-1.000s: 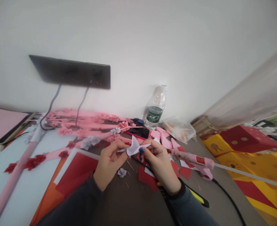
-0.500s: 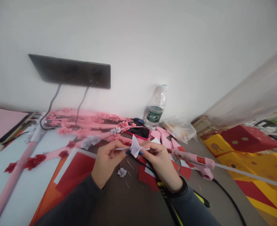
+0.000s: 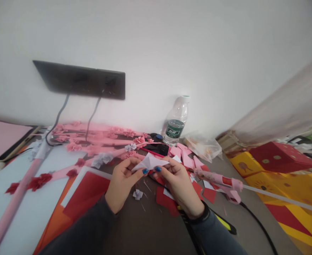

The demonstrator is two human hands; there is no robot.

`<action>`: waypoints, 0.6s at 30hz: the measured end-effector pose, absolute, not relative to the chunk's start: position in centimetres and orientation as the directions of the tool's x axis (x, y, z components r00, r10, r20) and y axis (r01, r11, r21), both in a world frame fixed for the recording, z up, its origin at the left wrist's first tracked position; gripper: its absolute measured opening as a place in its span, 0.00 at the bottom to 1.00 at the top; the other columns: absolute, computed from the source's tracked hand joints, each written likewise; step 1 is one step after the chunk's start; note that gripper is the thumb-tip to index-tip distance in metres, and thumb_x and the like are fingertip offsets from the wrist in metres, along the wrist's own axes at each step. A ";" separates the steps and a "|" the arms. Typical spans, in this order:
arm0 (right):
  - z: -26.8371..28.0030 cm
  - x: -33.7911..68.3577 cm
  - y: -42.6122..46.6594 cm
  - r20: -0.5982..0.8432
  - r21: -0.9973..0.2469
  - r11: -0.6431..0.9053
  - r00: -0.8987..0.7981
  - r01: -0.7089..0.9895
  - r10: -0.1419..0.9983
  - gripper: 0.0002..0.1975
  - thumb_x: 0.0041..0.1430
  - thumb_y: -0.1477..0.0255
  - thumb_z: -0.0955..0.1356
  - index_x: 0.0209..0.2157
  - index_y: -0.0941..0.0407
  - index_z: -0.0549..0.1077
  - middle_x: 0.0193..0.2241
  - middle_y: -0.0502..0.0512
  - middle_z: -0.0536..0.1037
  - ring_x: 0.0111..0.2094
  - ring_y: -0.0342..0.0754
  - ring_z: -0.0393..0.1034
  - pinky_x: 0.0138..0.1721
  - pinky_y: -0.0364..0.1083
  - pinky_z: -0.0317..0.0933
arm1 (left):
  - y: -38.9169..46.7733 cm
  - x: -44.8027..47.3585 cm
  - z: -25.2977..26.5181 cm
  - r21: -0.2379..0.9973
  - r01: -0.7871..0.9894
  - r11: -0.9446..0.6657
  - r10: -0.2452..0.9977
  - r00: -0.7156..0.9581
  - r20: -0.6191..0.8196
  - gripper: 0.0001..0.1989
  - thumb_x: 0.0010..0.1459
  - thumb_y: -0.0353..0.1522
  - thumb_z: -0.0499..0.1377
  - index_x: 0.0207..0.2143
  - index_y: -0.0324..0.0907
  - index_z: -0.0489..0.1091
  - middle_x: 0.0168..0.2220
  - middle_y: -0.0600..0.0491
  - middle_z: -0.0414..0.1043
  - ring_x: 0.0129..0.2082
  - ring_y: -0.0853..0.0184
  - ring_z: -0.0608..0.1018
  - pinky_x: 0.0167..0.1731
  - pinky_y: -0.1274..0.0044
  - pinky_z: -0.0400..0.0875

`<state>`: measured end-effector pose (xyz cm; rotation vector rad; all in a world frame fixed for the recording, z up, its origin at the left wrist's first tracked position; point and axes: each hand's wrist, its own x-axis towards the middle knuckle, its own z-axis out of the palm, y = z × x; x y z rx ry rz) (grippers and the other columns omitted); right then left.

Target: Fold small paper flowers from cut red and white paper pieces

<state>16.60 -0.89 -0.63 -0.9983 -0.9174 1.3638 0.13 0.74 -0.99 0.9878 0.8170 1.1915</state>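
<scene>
Creasing this white folded paper (image 3: pixel 151 161) probably goes best with light, even pressure from both sides, keeping the folds aligned so that the thin sheet doesn't buckle. The left hand (image 3: pixel 121 184) pinches one end between thumb and fingers; the right hand (image 3: pixel 182 182) grips the other. The piece is held up over the gray surface (image 3: pixel 137 230), nearer than the smartphone (image 3: pixel 160 149). It looks like a wide, flattened triangle, with a low central peak and pointed sides.
</scene>
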 end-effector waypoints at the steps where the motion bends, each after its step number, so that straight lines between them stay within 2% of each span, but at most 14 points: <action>1: -0.6 16.6 -0.9 -0.046 -0.944 -0.035 0.024 -0.327 0.999 0.13 0.47 0.64 0.78 0.32 0.55 0.79 0.24 0.50 0.81 0.24 0.43 0.75 0.31 0.41 0.70 | 0.8 0.1 -1.0 0.929 -0.362 0.077 0.982 0.191 -0.007 0.09 0.50 0.33 0.70 0.31 0.39 0.75 0.29 0.53 0.77 0.30 0.70 0.77 0.34 0.80 0.74; 4: -0.1 16.8 -0.9 0.003 -0.973 0.010 0.032 -0.229 0.999 0.11 0.49 0.63 0.77 0.28 0.56 0.78 0.25 0.53 0.82 0.26 0.45 0.76 0.32 0.42 0.71 | 0.9 0.0 -0.9 0.938 -0.343 0.045 0.986 0.165 0.013 0.08 0.49 0.33 0.70 0.30 0.39 0.76 0.28 0.53 0.77 0.28 0.69 0.77 0.31 0.79 0.75; 7: 0.5 16.9 -0.8 0.093 -0.992 0.096 0.038 -0.085 0.995 0.11 0.48 0.64 0.77 0.24 0.56 0.77 0.25 0.53 0.82 0.27 0.46 0.75 0.32 0.44 0.72 | 0.9 -0.3 -0.4 0.972 -0.226 -0.068 0.988 0.121 0.097 0.05 0.48 0.30 0.69 0.28 0.40 0.76 0.27 0.54 0.77 0.28 0.68 0.78 0.31 0.79 0.75; 11: 0.7 17.0 -0.7 0.156 -0.987 0.158 0.053 -0.033 0.986 0.13 0.48 0.62 0.77 0.22 0.55 0.76 0.26 0.54 0.81 0.27 0.48 0.75 0.30 0.46 0.72 | 0.8 -0.3 0.1 0.979 -0.122 -0.165 0.979 0.097 0.178 0.02 0.49 0.27 0.66 0.28 0.41 0.76 0.28 0.53 0.78 0.30 0.65 0.79 0.31 0.78 0.75; 16: 0.2 17.0 -0.8 0.126 -0.991 0.127 0.013 -0.045 0.992 0.12 0.48 0.62 0.77 0.29 0.55 0.78 0.27 0.53 0.81 0.27 0.47 0.75 0.30 0.44 0.71 | 0.7 0.0 -0.1 0.973 -0.225 -0.042 0.980 0.183 0.085 0.05 0.47 0.28 0.68 0.28 0.40 0.74 0.27 0.55 0.75 0.26 0.69 0.76 0.28 0.80 0.73; 18: 0.2 16.9 -0.9 0.120 -0.992 0.120 -0.005 -0.050 0.993 0.12 0.48 0.62 0.77 0.29 0.55 0.79 0.27 0.53 0.81 0.27 0.46 0.74 0.29 0.44 0.70 | 0.7 0.0 -0.1 0.963 -0.269 0.007 0.977 0.208 0.051 0.06 0.48 0.29 0.68 0.29 0.39 0.74 0.27 0.55 0.74 0.26 0.70 0.76 0.28 0.81 0.73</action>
